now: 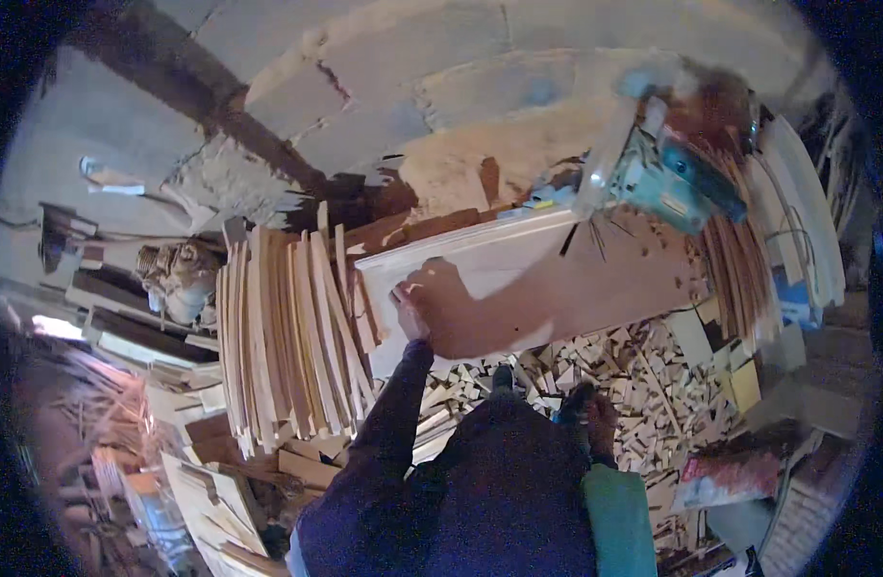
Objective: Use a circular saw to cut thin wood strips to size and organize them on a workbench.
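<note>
A pale wooden board (557, 317) lies across the bench in front of me. My left hand (410, 315) is at the left part of this board, fingers bent and pressed together; whatever they may hold is too small to make out. A dark shadow of the arm and hand falls over the board. Low beside my right leg hangs my right hand (603, 423), above a heap of small wood offcuts (653, 385). It lies in shade, and its fingers are blurred.
Left of the board stands a stack of long wooden strips (283, 337). A teal power tool (677, 183) sits at the board's far right, near more stacked strips (734, 269). A block wall (518, 96) rises behind. A red and white bag (725, 478) lies at lower right.
</note>
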The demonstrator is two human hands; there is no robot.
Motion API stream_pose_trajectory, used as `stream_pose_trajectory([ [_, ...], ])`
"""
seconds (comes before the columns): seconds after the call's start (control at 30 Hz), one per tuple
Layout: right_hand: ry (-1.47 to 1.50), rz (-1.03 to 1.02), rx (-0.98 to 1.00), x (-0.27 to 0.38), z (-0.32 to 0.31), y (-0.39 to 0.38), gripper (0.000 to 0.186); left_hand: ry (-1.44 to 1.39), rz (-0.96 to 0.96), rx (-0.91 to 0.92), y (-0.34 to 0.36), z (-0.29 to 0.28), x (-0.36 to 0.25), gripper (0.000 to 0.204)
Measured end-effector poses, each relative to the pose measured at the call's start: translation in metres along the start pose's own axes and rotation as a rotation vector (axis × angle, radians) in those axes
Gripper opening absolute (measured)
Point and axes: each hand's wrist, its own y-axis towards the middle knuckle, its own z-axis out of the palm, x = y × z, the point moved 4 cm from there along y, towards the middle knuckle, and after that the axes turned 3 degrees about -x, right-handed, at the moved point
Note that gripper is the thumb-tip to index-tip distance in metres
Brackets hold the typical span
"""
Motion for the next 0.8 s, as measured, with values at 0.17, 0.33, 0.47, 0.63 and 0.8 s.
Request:
stream_pose_trajectory([
  [0.17,0.285,-0.09,0.054,0.056,-0.015,0.009,0.03,-0.758,-0.517,-0.174,0.021,-0.012,0.042,0.039],
  [0.33,0.217,0.141,0.143,0.016,0.009,0.004,0.022,-0.339,0.016,-0.192,0.047,-0.024,0.061,0.049],
  [0.47,0.712,0.113,0.184,-0.021,0.026,0.001,0.024,0.062,0.014,-0.198,0.058,-0.033,0.055,0.04],
  [0.63,0.473,0.171,0.11,-0.021,0.027,-0.019,0.026,-0.717,-0.228,0.007,0.079,-0.026,0.066,0.029],
  [0.8,0.459,0.253,0.098,0.002,0.01,-0.023,0.024,-0.756,-0.102,-0.002,0.089,-0.005,0.105,0.043],
])
